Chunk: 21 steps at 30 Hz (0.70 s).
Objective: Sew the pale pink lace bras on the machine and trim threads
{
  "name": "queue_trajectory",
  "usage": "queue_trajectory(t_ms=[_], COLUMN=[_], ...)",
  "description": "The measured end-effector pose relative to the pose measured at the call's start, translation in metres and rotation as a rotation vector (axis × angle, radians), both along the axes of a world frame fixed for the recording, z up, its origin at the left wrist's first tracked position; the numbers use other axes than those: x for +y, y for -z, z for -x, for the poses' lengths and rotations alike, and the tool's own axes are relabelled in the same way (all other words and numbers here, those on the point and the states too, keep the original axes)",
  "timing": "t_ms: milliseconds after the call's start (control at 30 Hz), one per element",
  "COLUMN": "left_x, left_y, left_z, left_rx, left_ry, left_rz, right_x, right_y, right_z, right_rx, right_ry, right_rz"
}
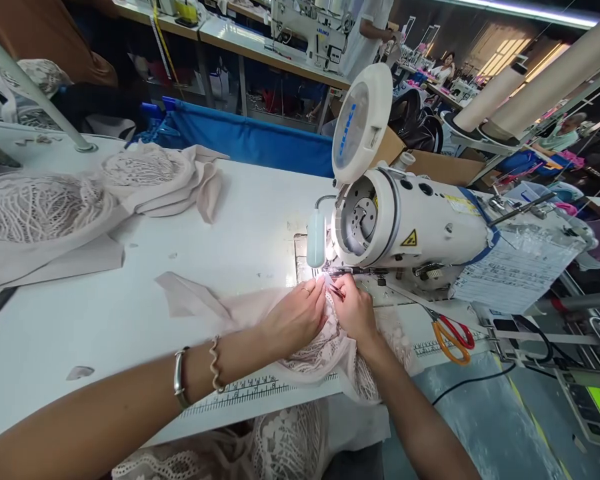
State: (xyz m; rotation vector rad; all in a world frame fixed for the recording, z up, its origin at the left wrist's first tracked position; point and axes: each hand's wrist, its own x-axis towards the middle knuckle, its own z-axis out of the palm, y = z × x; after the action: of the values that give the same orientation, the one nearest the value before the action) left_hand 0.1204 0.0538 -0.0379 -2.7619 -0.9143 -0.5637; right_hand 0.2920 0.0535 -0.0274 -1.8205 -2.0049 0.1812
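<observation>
In the head view, the person's left hand and right hand meet at the needle area of a white sewing machine, both pressing on a piece of pale pink lace fabric. The left hand lies flat on the fabric with its fingers close together, their tips on the cloth just before the needle. The right hand's fingers are pinched narrow on the fabric's edge, right beside the left fingertips. Whether a small tool is also held there cannot be told. The lace fabric lies on the white worktop under both hands, reaches up to the presser foot, and hangs over the near edge towards the person's lap.

Two bracelets sit on the left wrist. A printed ruler strip runs along the worktop's front edge beneath the left forearm. Scissors with orange and red handles lie on the worktop to the right of the right hand, apart from it. A small lamp on the machine lights the needle area. To the far left, stacks of lace pieces rest on the worktop, well apart from the hands, and a loose scrap of pink cloth lies near the left hand. A blue bin stands behind the worktop.
</observation>
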Motion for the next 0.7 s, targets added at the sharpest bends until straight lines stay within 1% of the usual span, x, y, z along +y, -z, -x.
queue_trajectory(t_ms=[100, 200, 400, 567, 700], left_x=[0.0025, 0.0049, 0.0062, 0.0040, 0.0057], left_y=[-0.0055, -0.0088, -0.0056, -0.0018, -0.0014], left_z=[0.0022, 0.0039, 0.0042, 0.0037, 0.0037], left_rx=[-0.027, -0.041, -0.030, -0.038, -0.010], left_ry=[0.000, 0.015, 0.006, -0.053, -0.050], left_rz=[0.058, 0.089, 0.125, 0.118, 0.101], right_x=[0.0009, 0.0009, -0.0044, -0.0072, -0.0068], right_y=[0.0053, 0.0064, 0.0048, 0.0065, 0.0045], right_z=[0.0011, 0.0020, -0.0017, -0.0056, -0.0053], right_rx=[-0.141, -0.226, -0.250, -0.284, -0.304], right_ry=[-0.081, -0.126, -0.196, -0.204, -0.200], right_rz=[-0.044, -0.090, -0.073, -0.056, -0.025])
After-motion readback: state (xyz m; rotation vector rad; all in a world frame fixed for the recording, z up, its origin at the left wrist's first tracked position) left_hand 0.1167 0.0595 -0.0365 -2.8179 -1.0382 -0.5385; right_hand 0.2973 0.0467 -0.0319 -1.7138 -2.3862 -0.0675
